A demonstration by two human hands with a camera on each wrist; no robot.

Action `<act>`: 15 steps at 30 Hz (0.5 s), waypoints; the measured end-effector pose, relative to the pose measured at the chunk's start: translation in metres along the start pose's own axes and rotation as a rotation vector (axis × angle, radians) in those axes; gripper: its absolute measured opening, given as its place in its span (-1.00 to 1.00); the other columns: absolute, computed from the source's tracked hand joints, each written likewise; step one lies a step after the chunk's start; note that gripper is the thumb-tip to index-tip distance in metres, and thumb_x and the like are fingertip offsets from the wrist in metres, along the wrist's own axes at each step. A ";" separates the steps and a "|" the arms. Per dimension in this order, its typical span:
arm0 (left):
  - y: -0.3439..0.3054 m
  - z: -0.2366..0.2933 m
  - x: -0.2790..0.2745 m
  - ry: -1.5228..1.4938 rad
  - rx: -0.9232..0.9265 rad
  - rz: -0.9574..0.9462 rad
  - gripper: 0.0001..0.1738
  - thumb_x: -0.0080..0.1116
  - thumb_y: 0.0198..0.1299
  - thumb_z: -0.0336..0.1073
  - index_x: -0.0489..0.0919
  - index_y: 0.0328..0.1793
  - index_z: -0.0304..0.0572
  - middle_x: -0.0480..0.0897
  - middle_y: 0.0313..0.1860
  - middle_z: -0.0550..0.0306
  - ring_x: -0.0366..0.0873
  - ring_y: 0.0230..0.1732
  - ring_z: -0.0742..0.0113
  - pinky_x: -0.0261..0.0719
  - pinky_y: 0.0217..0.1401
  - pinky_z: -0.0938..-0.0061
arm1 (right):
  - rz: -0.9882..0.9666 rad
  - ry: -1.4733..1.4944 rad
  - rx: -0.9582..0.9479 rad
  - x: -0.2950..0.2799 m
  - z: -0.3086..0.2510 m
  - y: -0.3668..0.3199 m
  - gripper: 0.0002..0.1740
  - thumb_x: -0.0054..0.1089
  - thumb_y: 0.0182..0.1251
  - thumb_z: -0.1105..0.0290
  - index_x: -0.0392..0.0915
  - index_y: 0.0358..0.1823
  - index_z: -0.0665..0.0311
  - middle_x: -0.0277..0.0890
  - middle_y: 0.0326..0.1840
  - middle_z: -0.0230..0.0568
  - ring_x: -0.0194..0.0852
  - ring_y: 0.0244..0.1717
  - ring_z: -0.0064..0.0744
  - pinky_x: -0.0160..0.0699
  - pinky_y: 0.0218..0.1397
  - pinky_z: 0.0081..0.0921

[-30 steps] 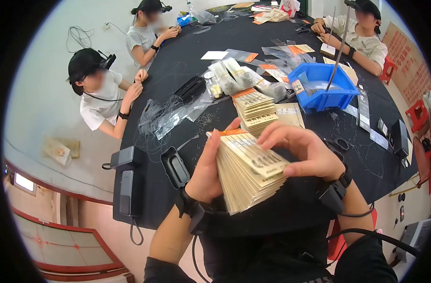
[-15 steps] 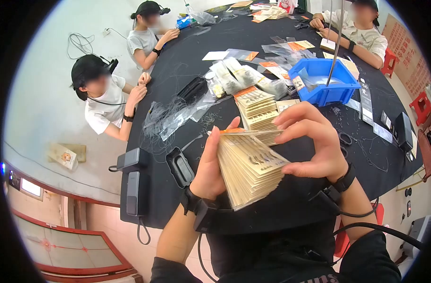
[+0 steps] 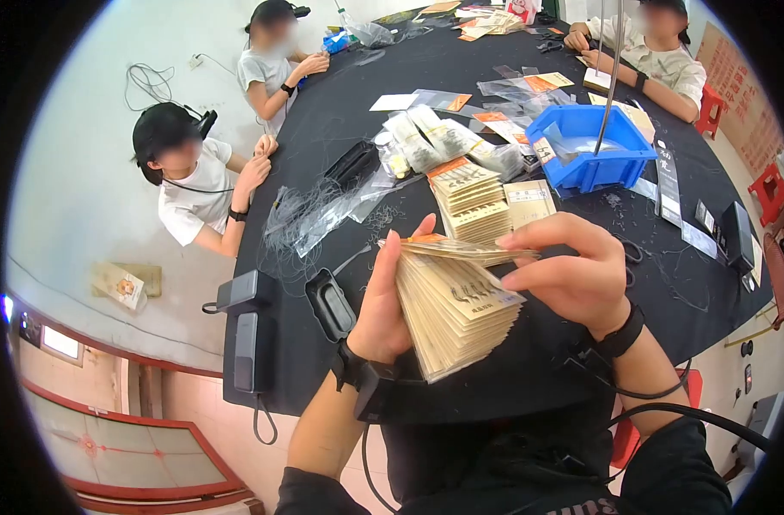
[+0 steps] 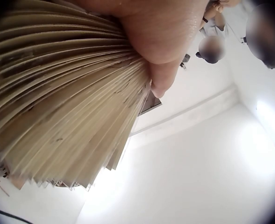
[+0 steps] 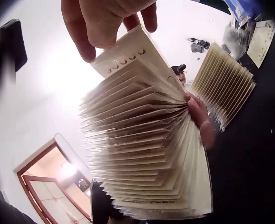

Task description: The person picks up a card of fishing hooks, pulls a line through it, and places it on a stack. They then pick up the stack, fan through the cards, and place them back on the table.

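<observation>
The left hand (image 3: 382, 300) grips a thick fanned stack of cream cards in clear sleeves (image 3: 461, 322) at its orange-topped end, thumb over the top. Thumb and fingers of the right hand (image 3: 572, 273) pinch the lower end of the uppermost card, which is lifted off the rest of the fan. In the right wrist view that raised card (image 5: 128, 53) shows a row of small dark hooks. The left wrist view has the sleeves' edges (image 4: 67, 107) spread below the left hand (image 4: 160, 28). Beyond the hands lies a second fanned stack (image 3: 469, 202).
On the black-covered table (image 3: 323, 112) are a blue bin (image 3: 589, 176), bundled packets (image 3: 426, 142), a black tray (image 3: 330, 305), tangled clear line (image 3: 293, 215), scissors (image 3: 631, 253) and two dark boxes (image 3: 248, 335) at the left edge. Several people sit around it.
The right hand has moved from the fan's lower corner, rising and then coming down slightly, and the top card is now lifted in its fingers. The left hand keeps its grip on the stack.
</observation>
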State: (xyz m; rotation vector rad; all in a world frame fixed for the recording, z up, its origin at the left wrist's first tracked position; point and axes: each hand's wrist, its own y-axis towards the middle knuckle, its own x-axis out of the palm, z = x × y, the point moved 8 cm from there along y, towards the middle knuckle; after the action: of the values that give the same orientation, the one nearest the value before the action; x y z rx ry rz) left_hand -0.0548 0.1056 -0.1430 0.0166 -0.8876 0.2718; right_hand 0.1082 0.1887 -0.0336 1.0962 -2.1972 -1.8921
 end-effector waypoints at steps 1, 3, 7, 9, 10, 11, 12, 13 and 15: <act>0.000 0.000 0.000 0.001 -0.004 0.006 -0.25 -0.09 0.46 0.25 0.20 0.56 -0.06 0.44 0.39 -0.07 0.43 0.40 0.04 0.41 0.45 0.05 | -0.025 -0.031 0.002 0.001 -0.002 0.003 -0.69 0.47 -0.05 0.52 0.73 -0.19 0.16 0.68 -0.06 -0.24 0.69 -0.19 -0.24 0.66 -0.14 -0.41; 0.001 0.000 0.000 0.003 -0.002 0.009 -0.25 -0.09 0.46 0.25 0.21 0.56 -0.05 0.45 0.38 -0.06 0.43 0.39 0.05 0.41 0.45 0.05 | -0.047 -0.020 0.038 0.002 -0.004 0.009 -0.69 0.48 -0.05 0.49 0.74 -0.18 0.15 0.67 -0.05 -0.25 0.69 -0.15 -0.22 0.65 -0.12 -0.40; -0.001 0.001 0.004 0.018 0.014 -0.006 -0.26 -0.09 0.46 0.25 0.22 0.55 -0.05 0.45 0.38 -0.06 0.43 0.39 0.05 0.41 0.44 0.05 | -0.049 0.059 0.098 0.003 -0.006 0.012 -0.66 0.53 -0.08 0.44 0.74 -0.18 0.13 0.66 -0.02 -0.26 0.68 -0.09 -0.21 0.64 -0.11 -0.39; -0.001 0.001 0.003 0.014 0.014 -0.005 -0.26 -0.09 0.46 0.26 0.22 0.55 -0.04 0.45 0.38 -0.06 0.43 0.39 0.05 0.41 0.45 0.04 | -0.048 0.049 0.084 0.003 -0.006 0.013 -0.66 0.53 -0.09 0.44 0.74 -0.18 0.13 0.66 -0.02 -0.27 0.68 -0.09 -0.22 0.64 -0.10 -0.39; 0.000 0.000 0.003 0.014 0.012 -0.006 -0.26 -0.09 0.45 0.26 0.22 0.55 -0.04 0.45 0.38 -0.06 0.42 0.39 0.05 0.40 0.45 0.04 | -0.046 0.043 0.078 0.003 -0.006 0.012 -0.66 0.53 -0.09 0.44 0.74 -0.19 0.13 0.67 -0.02 -0.28 0.68 -0.09 -0.22 0.64 -0.11 -0.40; 0.000 0.000 0.003 0.011 0.007 -0.009 -0.26 -0.09 0.46 0.26 0.22 0.55 -0.04 0.45 0.38 -0.06 0.42 0.40 0.05 0.40 0.45 0.05 | -0.043 0.035 0.073 0.002 -0.006 0.012 -0.67 0.53 -0.09 0.44 0.74 -0.20 0.13 0.67 -0.03 -0.28 0.68 -0.10 -0.23 0.64 -0.11 -0.40; -0.001 0.000 0.004 0.008 0.002 -0.011 -0.26 -0.09 0.46 0.25 0.22 0.55 -0.05 0.45 0.38 -0.06 0.42 0.40 0.05 0.40 0.45 0.05 | -0.044 0.033 0.080 0.002 -0.005 0.012 -0.68 0.52 -0.09 0.45 0.74 -0.21 0.13 0.67 -0.03 -0.28 0.68 -0.10 -0.23 0.64 -0.11 -0.41; -0.001 0.000 0.004 0.003 -0.001 -0.011 -0.26 -0.09 0.46 0.25 0.22 0.55 -0.05 0.45 0.38 -0.05 0.42 0.40 0.05 0.39 0.46 0.05 | -0.046 0.034 0.086 0.002 -0.005 0.011 -0.70 0.51 -0.08 0.46 0.74 -0.22 0.13 0.67 -0.04 -0.28 0.68 -0.11 -0.24 0.64 -0.11 -0.41; 0.000 0.001 0.004 0.006 0.004 -0.006 -0.27 -0.08 0.46 0.24 0.23 0.54 -0.06 0.45 0.38 -0.05 0.42 0.40 0.05 0.40 0.45 0.07 | -0.029 0.054 0.091 0.002 -0.003 0.007 -0.72 0.49 -0.07 0.48 0.74 -0.24 0.13 0.68 -0.05 -0.27 0.69 -0.12 -0.25 0.64 -0.12 -0.42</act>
State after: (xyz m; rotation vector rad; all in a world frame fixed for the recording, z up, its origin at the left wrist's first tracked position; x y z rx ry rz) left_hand -0.0531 0.1059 -0.1398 0.0218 -0.8815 0.2680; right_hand 0.1048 0.1852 -0.0272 1.1851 -2.2702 -1.7672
